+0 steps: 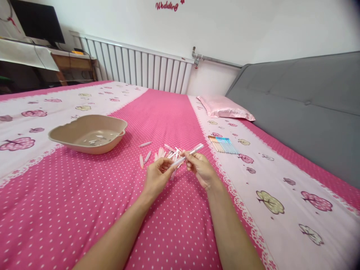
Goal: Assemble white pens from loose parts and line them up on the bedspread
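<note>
My left hand (158,175) and my right hand (200,167) meet over a pink dotted bedspread (84,210). Both pinch one thin white pen (188,154) that slants up to the right. The left fingers close on its lower end, the right fingers on its middle. Just beyond the hands lies a small heap of loose pale pen parts (165,153), some scattered to the left. A neat row of assembled pens (223,144) with coloured ends lies to the right on the pale strip of the cover.
A beige plastic bowl (112,139) with a few small pieces inside stands at the left. A pink pillow (225,108) lies at the far right beside a grey padded headboard (303,112). A white radiator (135,67) lines the far wall.
</note>
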{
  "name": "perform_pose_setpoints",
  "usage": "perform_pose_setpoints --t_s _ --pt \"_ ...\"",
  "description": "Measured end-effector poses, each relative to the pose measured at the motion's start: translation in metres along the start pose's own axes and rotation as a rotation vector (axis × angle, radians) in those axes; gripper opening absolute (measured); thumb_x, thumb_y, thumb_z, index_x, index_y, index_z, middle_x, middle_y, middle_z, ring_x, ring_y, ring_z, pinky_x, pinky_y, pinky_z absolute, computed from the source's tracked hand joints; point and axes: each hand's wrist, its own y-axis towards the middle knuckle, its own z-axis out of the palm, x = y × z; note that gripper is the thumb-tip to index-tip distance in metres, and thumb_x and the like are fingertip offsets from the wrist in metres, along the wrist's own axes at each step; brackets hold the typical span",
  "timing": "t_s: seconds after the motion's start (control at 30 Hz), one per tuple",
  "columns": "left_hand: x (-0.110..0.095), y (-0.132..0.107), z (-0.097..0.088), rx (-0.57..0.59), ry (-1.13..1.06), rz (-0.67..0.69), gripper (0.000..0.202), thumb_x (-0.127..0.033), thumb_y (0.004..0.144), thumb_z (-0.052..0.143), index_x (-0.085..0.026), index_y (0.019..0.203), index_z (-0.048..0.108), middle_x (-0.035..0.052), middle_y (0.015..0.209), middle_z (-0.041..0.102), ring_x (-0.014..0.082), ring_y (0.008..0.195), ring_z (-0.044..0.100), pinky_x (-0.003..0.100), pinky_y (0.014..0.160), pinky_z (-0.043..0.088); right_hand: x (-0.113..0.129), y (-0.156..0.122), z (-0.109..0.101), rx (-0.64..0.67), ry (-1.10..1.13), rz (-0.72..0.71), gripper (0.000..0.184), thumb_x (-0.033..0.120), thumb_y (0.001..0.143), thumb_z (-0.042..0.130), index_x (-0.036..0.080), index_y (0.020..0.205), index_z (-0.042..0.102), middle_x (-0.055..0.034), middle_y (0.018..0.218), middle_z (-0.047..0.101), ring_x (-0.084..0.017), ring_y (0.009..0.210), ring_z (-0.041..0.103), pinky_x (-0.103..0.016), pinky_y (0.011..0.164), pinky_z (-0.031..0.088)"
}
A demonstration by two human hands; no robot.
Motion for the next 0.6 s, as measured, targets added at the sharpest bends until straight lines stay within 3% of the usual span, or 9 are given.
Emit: perform_pose_setpoints --t_s 0.13,0.23,0.33,0.43,0.5,0.6 --pt "-0.0005 -0.0009 -0.0005 0.085 -0.122 -0.195 0.038 -0.049 0.075 0.057 -0.012 0.066 0.061 -0.0007 0.050 0.054 0.0088 0.045 0.047 0.022 0.049 0.037 -0.0002 -0.0001 0.0022 0.012 0.009 -0.005 0.030 0.042 0.066 0.070 0.015 0.080 0.069 0.0053 0.056 0.044 -0.006 0.051 0.036 -0.020 0.049 0.029" --pt "-0.0038 -0.0022 -0.0016 0.080 -0.128 -0.292 0.048 -0.054 0.080 0.047 -0.013 0.056 0.056 0.0018 0.048 0.054 0.0097 0.043 0.048 0.023 0.049 0.038 -0.0001 -0.0001 0.0030 0.024 0.017 0.003 0.030 0.042 0.066 0.070 0.015 0.080 0.069 0.0054 0.056 0.044 -0.006 0.051 0.036 -0.020 0.049 0.029" --pt "-0.0073 -0.0028 -0.0020 0.019 -0.080 -0.223 0.045 -0.053 0.081 0.047 -0.013 0.065 0.060 0.0028 0.055 0.058 0.0104 0.048 0.050 0.023 0.050 0.039 0.0009 -0.0002 0.0028 -0.002 0.041 0.009 0.029 0.042 0.066 0.070 0.015 0.078 0.069 0.0057 0.055 0.044 -0.005 0.050 0.036 -0.020 0.049 0.028" --pt "-0.0089 -0.0025 -0.0004 -0.027 -0.033 -0.046 0.032 -0.040 0.066 0.070 -0.014 0.084 0.060 0.0012 0.069 0.061 0.0106 0.056 0.053 0.022 0.053 0.040 0.0022 -0.0004 0.0025 -0.037 0.050 0.011 0.029 0.042 0.063 0.071 0.016 0.076 0.068 0.0060 0.053 0.044 -0.006 0.049 0.036 -0.020 0.048 0.028" --pt "-0.0085 -0.0022 0.0011 -0.029 -0.002 0.035 0.032 -0.033 0.062 0.074 -0.015 0.084 0.060 0.0009 0.071 0.061 0.0107 0.059 0.053 0.021 0.054 0.039 0.0028 -0.0007 0.0026 -0.048 0.056 0.012 0.030 0.042 0.063 0.072 0.016 0.075 0.068 0.0059 0.054 0.044 -0.006 0.049 0.036 -0.020 0.048 0.029" --pt "-0.0071 -0.0021 0.0016 -0.014 -0.004 0.036 0.024 -0.035 0.068 0.069 -0.014 0.076 0.060 -0.0006 0.063 0.058 0.0097 0.054 0.049 0.021 0.052 0.037 0.0028 -0.0010 0.0034 -0.053 0.066 0.009 0.030 0.042 0.063 0.072 0.016 0.076 0.068 0.0057 0.055 0.045 -0.006 0.049 0.036 -0.020 0.048 0.029"
